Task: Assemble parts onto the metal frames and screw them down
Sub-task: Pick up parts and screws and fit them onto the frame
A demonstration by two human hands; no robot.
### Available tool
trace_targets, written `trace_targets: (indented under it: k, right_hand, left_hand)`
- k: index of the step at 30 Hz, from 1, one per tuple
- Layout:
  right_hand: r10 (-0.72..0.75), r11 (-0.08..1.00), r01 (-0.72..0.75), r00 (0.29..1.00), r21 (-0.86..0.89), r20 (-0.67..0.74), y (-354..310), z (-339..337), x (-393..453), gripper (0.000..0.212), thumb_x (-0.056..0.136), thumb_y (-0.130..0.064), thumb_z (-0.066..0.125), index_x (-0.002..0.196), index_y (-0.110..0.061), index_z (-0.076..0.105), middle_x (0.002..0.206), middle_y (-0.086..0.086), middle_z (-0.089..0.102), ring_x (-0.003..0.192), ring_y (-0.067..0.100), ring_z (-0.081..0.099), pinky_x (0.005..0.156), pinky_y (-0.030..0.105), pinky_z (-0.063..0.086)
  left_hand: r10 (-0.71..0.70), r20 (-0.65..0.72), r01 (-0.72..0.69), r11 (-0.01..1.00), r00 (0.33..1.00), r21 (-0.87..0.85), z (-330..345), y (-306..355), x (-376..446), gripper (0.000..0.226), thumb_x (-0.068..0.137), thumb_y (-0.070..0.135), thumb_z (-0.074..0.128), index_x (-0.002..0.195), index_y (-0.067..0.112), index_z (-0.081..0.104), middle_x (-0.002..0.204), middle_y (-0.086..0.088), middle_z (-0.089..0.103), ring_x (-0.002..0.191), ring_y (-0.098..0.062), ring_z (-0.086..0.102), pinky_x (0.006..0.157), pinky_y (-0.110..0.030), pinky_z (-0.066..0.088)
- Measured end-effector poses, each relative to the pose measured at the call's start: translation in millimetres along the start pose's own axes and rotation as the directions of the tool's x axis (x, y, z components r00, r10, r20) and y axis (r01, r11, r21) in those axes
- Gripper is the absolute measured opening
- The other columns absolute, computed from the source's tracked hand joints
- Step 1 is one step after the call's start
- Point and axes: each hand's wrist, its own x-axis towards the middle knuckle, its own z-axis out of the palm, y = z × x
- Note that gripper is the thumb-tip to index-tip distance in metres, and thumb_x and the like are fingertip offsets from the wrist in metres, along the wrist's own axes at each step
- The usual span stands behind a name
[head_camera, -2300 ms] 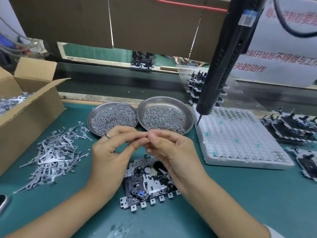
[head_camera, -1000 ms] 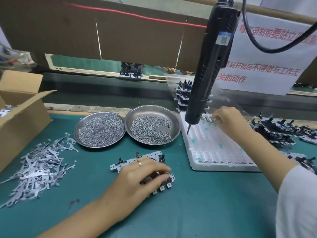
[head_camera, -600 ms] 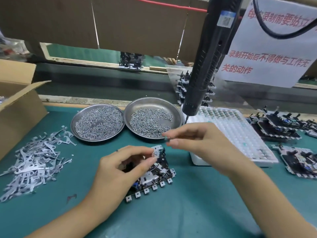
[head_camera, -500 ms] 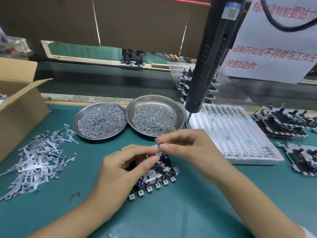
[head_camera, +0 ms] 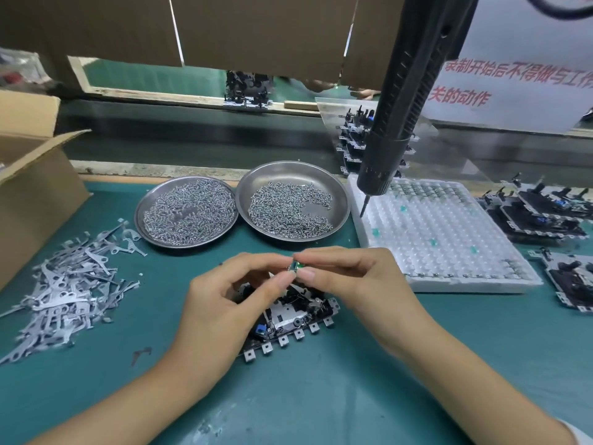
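A metal frame (head_camera: 290, 326) with black parts and a row of tabs lies on the green mat, partly hidden under my hands. Above it my left hand (head_camera: 224, 303) and my right hand (head_camera: 349, 277) meet fingertip to fingertip, both pinching a small green part (head_camera: 296, 266). Two steel dishes of screws (head_camera: 187, 211) (head_camera: 293, 200) stand just behind. A black electric screwdriver (head_camera: 396, 123) hangs over the white foam parts tray (head_camera: 449, 239).
A heap of flat metal levers (head_camera: 67, 287) lies at the left beside a cardboard box (head_camera: 35, 187). Several assembled frames (head_camera: 545, 213) sit at the right, with more stacked behind the tray (head_camera: 353, 136). A conveyor runs along the back.
My right hand came back from the foam tray with a small part and met my left hand, which lifted off the frame. Both now pinch the part slightly lower and nearer the frame.
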Motion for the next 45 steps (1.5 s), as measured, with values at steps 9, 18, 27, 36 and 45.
trace_targets:
  k: [9,18,27,36,45]
  right_hand:
    - [-0.045,0.999,0.045,0.999,-0.03,-0.007,0.9,0.1,-2.8,0.017,0.077,-0.003,0.073,0.093,-0.009,0.075,0.091,0.004,0.075,0.088,0.015,0.071,0.077,0.02,0.054]
    - [-0.158,0.964,0.175,0.983,-0.199,0.098,-0.1,-3.8,-5.2,0.017,0.08,-0.005,0.071,0.092,-0.016,0.076,0.094,0.004,0.071,0.084,0.013,0.07,0.075,0.018,0.051]
    - [-0.315,0.851,0.361,0.932,-0.38,0.179,7.2,-6.2,-4.1,0.02,0.076,-0.001,0.076,0.088,-0.018,0.077,0.087,-0.004,0.072,0.087,0.011,0.067,0.08,0.024,0.051]
    - [-0.39,0.554,0.562,0.827,-0.614,0.405,22.7,-9.2,-1.0,0.01,0.074,-0.014,0.077,0.083,-0.014,0.079,0.087,-0.005,0.072,0.083,0.015,0.056,0.083,0.042,0.045]
    - [-0.501,0.413,0.661,0.739,-0.627,0.45,27.2,-6.8,0.3,0.007,0.074,-0.015,0.077,0.08,-0.015,0.079,0.086,-0.005,0.073,0.078,0.022,0.058,0.075,0.045,0.044]
  left_hand:
    - [0.01,0.029,-0.011,1.0,1.0,0.022,1.1,1.4,-0.8,0.017,0.073,0.031,0.071,0.089,0.037,0.073,0.086,0.005,0.072,0.078,-0.011,0.066,0.074,-0.021,0.051]
    - [0.174,0.021,-0.173,0.942,0.984,0.289,-3.5,3.5,0.9,0.025,0.072,0.038,0.074,0.095,0.036,0.065,0.092,0.018,0.057,0.086,-0.004,0.055,0.079,-0.008,0.038]
    - [0.156,0.198,-0.227,0.88,0.968,0.417,-21.6,6.6,9.1,0.041,0.07,0.051,0.071,0.108,0.043,0.059,0.089,0.014,0.053,0.081,-0.014,0.051,0.082,-0.023,0.039]
    - [0.064,0.002,-0.063,0.975,0.998,0.215,-29.8,12.6,12.8,0.013,0.089,0.031,0.057,0.093,0.034,0.068,0.076,0.017,0.064,0.073,0.003,0.057,0.067,-0.008,0.04]
    - [0.033,-0.061,-0.014,0.958,0.998,0.288,-19.9,11.2,-1.5,0.018,0.089,0.029,0.049,0.088,0.028,0.067,0.077,0.017,0.063,0.075,0.002,0.059,0.07,-0.008,0.04]
